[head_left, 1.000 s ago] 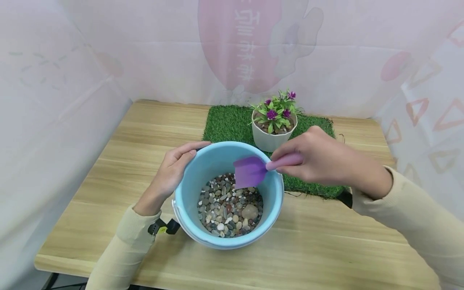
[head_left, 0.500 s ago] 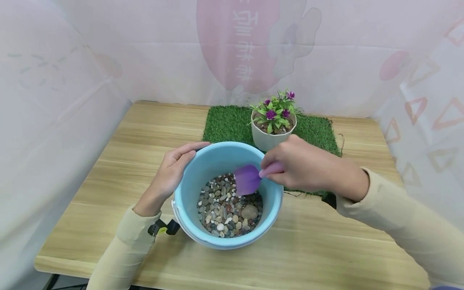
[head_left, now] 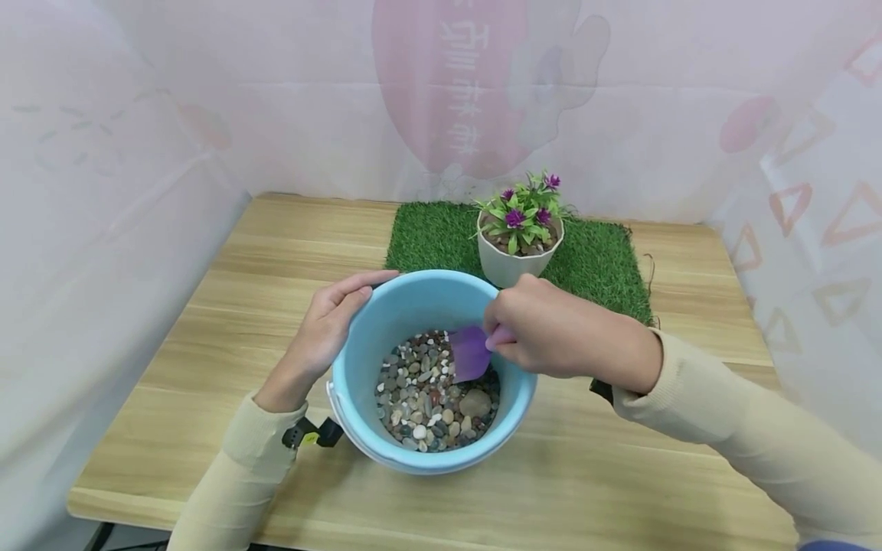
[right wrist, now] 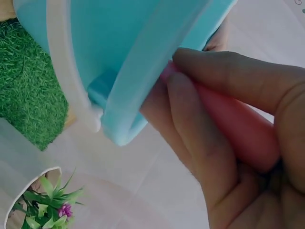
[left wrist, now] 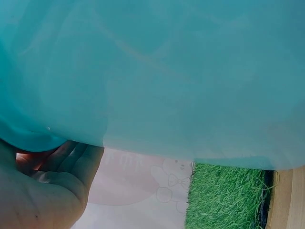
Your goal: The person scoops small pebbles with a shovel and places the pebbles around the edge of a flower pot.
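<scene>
A light blue bucket point(head_left: 406, 306) holds many mixed pebbles point(head_left: 420, 398). My left hand point(head_left: 320, 329) rests against the outside of its left rim, fingers laid along the curve; the left wrist view shows this hand point(left wrist: 57, 186) beside the bucket wall point(left wrist: 167, 86). Inside the bucket, at the right side of the pebbles, is a purple scoop point(head_left: 470, 353). My right hand point(head_left: 551, 325) holds it by the pink handle point(right wrist: 238, 129), fingers and thumb wrapped round it. The scoop's front edge reaches the pebbles; whether it carries any cannot be seen.
Behind the bucket, a white pot point(head_left: 513, 268) with purple-flowered plant point(head_left: 527, 210) stands on a green turf mat point(head_left: 434, 237). The bucket's white handle point(head_left: 334, 398) hangs down on the left. A wooden table point(head_left: 227, 306) lies beneath everything, with a fabric backdrop point(head_left: 289, 138) around.
My right hand has moved down and left with the scoop, lowering its blade from the bucket's right wall to the pebbles. My left hand and the bucket have stayed in place.
</scene>
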`<state>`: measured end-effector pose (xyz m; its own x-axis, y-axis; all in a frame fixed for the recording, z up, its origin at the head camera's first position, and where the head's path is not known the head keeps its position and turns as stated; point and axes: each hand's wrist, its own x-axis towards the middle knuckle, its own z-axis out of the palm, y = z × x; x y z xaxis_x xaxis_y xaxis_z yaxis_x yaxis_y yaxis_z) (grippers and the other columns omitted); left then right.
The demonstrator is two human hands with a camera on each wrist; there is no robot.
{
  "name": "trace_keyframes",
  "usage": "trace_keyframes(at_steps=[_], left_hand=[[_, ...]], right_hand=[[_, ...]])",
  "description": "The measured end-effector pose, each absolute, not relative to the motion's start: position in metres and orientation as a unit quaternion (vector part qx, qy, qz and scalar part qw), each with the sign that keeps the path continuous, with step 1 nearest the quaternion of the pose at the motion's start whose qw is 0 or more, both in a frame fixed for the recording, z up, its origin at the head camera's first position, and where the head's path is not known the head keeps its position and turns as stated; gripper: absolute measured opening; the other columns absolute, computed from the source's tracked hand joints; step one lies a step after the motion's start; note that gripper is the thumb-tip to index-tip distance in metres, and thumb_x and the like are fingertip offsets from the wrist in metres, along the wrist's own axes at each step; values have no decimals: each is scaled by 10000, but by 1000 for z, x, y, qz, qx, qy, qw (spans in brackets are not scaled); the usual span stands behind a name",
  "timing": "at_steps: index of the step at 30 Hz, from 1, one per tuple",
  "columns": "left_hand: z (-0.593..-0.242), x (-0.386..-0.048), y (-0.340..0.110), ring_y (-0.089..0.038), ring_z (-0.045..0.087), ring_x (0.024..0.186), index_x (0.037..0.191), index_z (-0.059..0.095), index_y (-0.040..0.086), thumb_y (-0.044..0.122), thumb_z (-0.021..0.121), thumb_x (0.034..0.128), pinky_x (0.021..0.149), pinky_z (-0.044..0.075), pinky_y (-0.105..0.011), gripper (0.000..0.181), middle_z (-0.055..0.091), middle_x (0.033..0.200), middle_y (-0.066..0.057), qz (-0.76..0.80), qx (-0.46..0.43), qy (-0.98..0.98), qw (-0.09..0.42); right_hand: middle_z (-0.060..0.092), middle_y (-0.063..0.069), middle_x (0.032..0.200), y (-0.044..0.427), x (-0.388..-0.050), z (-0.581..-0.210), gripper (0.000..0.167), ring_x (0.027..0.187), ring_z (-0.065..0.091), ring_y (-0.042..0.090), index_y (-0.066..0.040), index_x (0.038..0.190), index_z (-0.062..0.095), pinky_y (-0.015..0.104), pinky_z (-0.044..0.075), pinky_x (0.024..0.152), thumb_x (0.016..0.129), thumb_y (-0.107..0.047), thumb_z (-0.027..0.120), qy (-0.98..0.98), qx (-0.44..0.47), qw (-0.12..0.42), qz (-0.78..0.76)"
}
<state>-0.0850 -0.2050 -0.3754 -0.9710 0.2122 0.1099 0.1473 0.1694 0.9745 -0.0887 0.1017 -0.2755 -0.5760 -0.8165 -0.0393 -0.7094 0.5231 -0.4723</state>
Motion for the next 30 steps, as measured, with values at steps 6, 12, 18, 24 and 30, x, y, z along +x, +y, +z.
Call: trace_keyframes(at_steps=[6,12,18,24,30], left_hand=[[-376,-86,-204,-191,777,1054,1450,612,17,159,408,1137,844,701,-416,400,640,1462,-195,635,117,763,28],[-377,-85,-204,-208,770,1084,1448,614,20,151,402,1137,865,697,-427,399,638,1471,-184,636,115,762,34],[-379,-83,-204,-211,773,1071,1452,616,33,168,398,1139,856,699,-436,405,653,1446,-196,631,112,767,34],[-379,-84,-206,-209,775,1064,1442,627,33,159,395,1137,842,702,-425,403,653,1443,-199,624,110,773,25],[-378,-86,-202,-304,779,1041,1436,636,50,172,395,1139,818,701,-489,402,673,1414,-197,632,121,766,18]], right_hand=[[535,-8,562,92,-87,-281,326,468,514,33,-105,625,606,121,486,430,899,64,663,878,-415,137,-193],[489,-22,526,80,-87,-298,408,464,540,55,-139,569,525,104,508,450,875,89,670,888,-401,125,-189],[501,-43,523,77,-87,-316,355,455,448,0,-119,585,614,89,444,439,870,90,658,876,-420,82,-220],[799,95,804,80,-89,-322,118,614,724,76,-8,893,819,100,609,617,908,35,710,858,-450,83,-234],[732,38,700,74,-92,-329,162,530,554,14,-30,824,795,100,527,535,905,58,686,836,-488,78,-241]])
